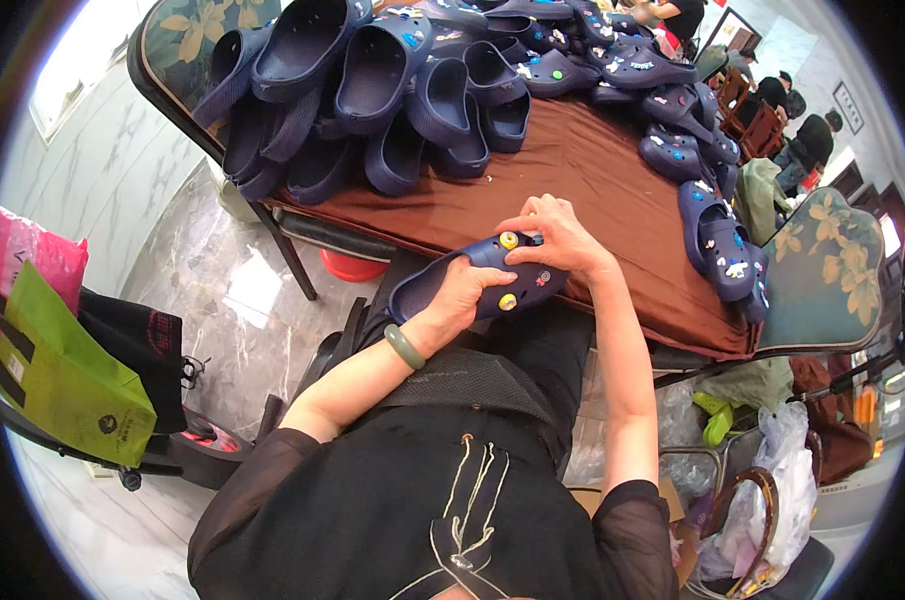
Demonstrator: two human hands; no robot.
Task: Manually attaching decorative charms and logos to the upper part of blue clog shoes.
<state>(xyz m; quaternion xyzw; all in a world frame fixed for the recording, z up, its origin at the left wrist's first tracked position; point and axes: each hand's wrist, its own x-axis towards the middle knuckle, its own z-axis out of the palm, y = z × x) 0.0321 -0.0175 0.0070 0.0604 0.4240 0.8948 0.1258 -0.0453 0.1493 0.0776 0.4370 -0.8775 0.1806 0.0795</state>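
Note:
A navy blue clog (428, 292) with holes in its upper lies over my lap at the table's front edge. My left hand (463, 290) grips it, thumb on top of the upper and fingers reaching into the opening. Yellow-and-white round charms (508, 301) and a small pinkish one sit on the upper. Bent over the far side of the upper, my right hand (558, 235) has thumb and forefinger pinched together. A bit of teal shows by those fingertips; what they hold is mostly covered.
Plain navy clogs (373, 75) are heaped at the table's back left. Clogs with charms (723, 245) line its right side on a brown cloth (583, 150). A chair (823, 265) stands right, bags (773, 500) lower right, a green bag (68, 370) left. People sit far right.

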